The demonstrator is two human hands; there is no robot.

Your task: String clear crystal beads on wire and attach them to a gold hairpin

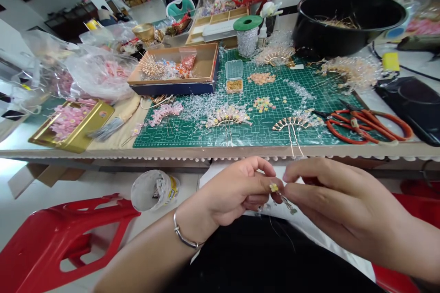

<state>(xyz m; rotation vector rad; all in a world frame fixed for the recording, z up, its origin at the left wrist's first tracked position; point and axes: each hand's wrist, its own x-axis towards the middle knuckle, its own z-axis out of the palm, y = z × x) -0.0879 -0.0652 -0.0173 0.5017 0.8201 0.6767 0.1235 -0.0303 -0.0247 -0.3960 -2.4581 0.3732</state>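
Note:
Above my lap, my left hand [245, 187] pinches a small beaded wire piece with a yellow flower bead [274, 187] at the thumb tip. My right hand [330, 197] meets it from the right, its thumb and fingers closed at the same wire piece; what exactly they grip is hidden. A greenish bead [293, 211] hangs below the fingertips, and a thin loose wire trails over the dark cloth. On the green cutting mat [202, 135] beyond lie a beaded hair comb [228, 118] and another hair comb [292, 123] with its prongs over the table edge.
Red-handled pliers [364, 123] lie on the mat's right. Behind are a black basin [347, 23], a spool of clear beads [247, 36], a shallow box [175, 73] and loose flower beads [264, 104]. A gold tray [72, 123] stands left; a red stool [65, 238] and bucket [154, 190] are below.

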